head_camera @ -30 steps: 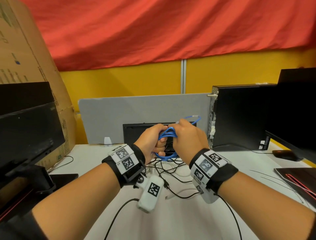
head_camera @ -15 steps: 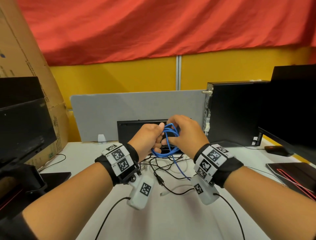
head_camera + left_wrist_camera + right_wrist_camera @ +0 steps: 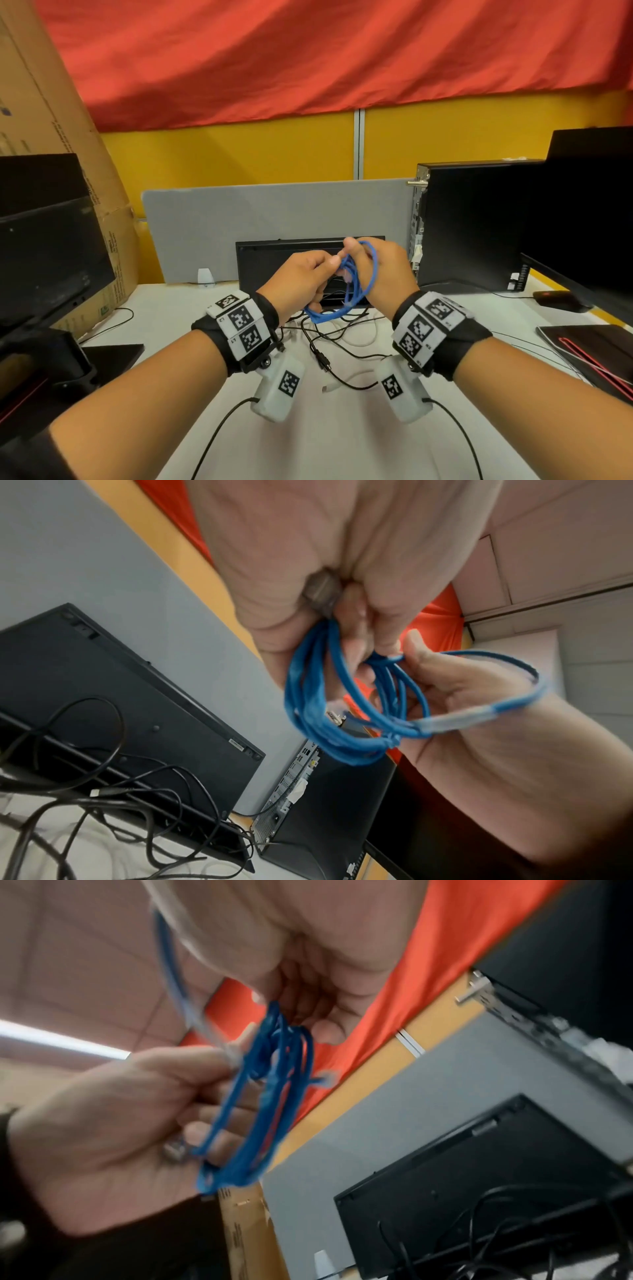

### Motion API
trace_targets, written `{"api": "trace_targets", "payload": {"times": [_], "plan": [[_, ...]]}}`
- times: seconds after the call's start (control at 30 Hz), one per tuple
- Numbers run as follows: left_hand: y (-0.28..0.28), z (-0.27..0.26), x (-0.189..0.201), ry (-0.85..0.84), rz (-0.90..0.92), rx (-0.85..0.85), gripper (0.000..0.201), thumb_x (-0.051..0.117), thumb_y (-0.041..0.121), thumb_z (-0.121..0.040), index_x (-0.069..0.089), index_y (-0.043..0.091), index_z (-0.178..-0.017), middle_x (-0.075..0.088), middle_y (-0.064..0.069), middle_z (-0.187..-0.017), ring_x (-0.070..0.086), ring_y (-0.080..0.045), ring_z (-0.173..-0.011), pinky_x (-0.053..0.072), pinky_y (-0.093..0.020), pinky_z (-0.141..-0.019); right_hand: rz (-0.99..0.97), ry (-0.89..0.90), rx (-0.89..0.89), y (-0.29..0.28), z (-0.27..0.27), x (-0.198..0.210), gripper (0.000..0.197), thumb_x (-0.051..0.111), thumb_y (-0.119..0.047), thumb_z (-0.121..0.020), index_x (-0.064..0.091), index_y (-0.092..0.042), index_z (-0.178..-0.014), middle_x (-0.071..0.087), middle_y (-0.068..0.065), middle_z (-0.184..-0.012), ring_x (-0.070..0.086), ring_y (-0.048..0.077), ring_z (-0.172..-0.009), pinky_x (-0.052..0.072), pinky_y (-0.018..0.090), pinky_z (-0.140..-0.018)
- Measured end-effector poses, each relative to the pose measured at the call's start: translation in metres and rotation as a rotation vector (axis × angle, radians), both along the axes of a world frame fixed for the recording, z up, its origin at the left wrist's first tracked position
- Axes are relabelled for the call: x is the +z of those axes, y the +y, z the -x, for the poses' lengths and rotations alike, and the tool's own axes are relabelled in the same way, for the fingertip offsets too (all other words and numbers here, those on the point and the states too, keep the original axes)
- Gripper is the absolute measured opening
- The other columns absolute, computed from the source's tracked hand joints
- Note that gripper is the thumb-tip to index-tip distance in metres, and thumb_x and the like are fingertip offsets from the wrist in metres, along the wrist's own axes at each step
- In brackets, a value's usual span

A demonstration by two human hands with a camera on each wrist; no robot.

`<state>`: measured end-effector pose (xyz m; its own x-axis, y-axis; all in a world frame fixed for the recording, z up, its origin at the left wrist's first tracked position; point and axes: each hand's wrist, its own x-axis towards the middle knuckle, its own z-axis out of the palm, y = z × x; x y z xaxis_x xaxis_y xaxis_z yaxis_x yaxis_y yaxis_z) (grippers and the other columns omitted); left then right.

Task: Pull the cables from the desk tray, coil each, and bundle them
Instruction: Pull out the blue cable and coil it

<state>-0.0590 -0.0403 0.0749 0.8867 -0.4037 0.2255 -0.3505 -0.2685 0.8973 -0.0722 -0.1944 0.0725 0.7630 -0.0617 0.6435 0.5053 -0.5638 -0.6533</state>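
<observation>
Thin blue cable (image 3: 346,291), round in section with a smooth jacket, wound into several loose oval loops and held in the air above the back middle of the desk (image 3: 342,438), in front of the black tray (image 3: 270,260). A clear plastic plug (image 3: 337,718) hanging inside the loops, and a pale sleeved stretch on 1 outer strand.

Left hand (image 3: 301,279) raised, back of the hand up, fingers curled around the bunched loops, thumb pressed against the top of the coil: clenched on the cable. A grey ring visible on 1 finger in the left wrist view.

Right hand (image 3: 383,270) raised beside it, the 2 hands almost touching, thumb up, fingers curled and pinching the upper strands, 1 larger loop draped over the back of the hand toward the wrist.

Both forearms level and angled inward, wrists wrapped in black straps carrying white blocks with square black-and-white markers.

Below the hands, a tangle of thin black cables (image 3: 329,342) and 1 white cable (image 3: 359,339) lying slack on the smooth white desk, spilling out of the tray.

Matte grey panel (image 3: 274,219) upright along the back edge, black computer case (image 3: 479,222) at the back right.
</observation>
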Motion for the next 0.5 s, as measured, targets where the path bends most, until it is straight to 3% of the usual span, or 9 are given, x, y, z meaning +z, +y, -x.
{"api": "trace_targets", "payload": {"times": [0.1,0.2,0.3,0.4,0.5], "plan": [[0.002,-0.002,-0.003,-0.071,-0.083,0.024,0.029,0.041,0.022,-0.103,0.057,0.014,-0.081,0.04,0.011,-0.049,0.037,-0.007,-0.041,0.044,-0.023,-0.045,-0.279,0.173,0.026,0.002,-0.004,0.006,0.044,0.046,-0.029,-0.101,0.068,-0.011,-0.067,0.062,-0.001,-0.055,0.056,0.008,-0.046,0.047,0.021,-0.048],[0.003,-0.003,-0.006,-0.128,-0.154,0.093,0.027,0.041,0.021,-0.103,0.055,0.016,-0.08,0.042,0.003,-0.055,0.04,-0.008,-0.043,0.044,-0.021,-0.046,-0.524,0.389,0.065,-0.004,-0.006,0.014,0.046,0.05,-0.03,-0.099,0.065,-0.006,-0.064,0.058,0.005,-0.051,0.049,0.015,-0.041,0.042,0.026,-0.043],[0.004,-0.002,-0.009,-0.143,-0.186,0.139,0.025,0.044,0.028,-0.102,0.058,0.012,-0.088,0.044,0.004,-0.057,0.042,0.0,-0.039,0.047,-0.019,-0.045,-0.421,0.422,-0.018,-0.016,-0.008,0.015,0.036,0.062,-0.029,-0.091,0.064,-0.009,-0.062,0.059,0.005,-0.052,0.047,0.014,-0.039,0.04,0.024,-0.041],[0.003,-0.001,-0.01,-0.123,-0.175,0.134,0.029,0.045,0.031,-0.101,0.058,0.006,-0.094,0.044,0.003,-0.058,0.042,0.001,-0.038,0.05,-0.02,-0.046,-0.331,0.274,-0.055,-0.018,-0.006,0.011,0.022,0.073,-0.024,-0.084,0.064,-0.008,-0.071,0.066,0.007,-0.056,0.057,0.015,-0.042,0.049,0.026,-0.042],[0.001,0.001,-0.009,-0.048,-0.04,0.107,0.027,0.045,0.028,-0.102,0.055,0.008,-0.087,0.041,0.002,-0.054,0.041,-0.005,-0.037,0.045,-0.023,-0.043,-0.311,0.158,0.056,-0.017,-0.006,0.005,0.007,0.066,-0.011,-0.09,0.072,-0.009,-0.087,0.071,0.01,-0.07,0.07,0.023,-0.062,0.061,0.029,-0.061]]}}
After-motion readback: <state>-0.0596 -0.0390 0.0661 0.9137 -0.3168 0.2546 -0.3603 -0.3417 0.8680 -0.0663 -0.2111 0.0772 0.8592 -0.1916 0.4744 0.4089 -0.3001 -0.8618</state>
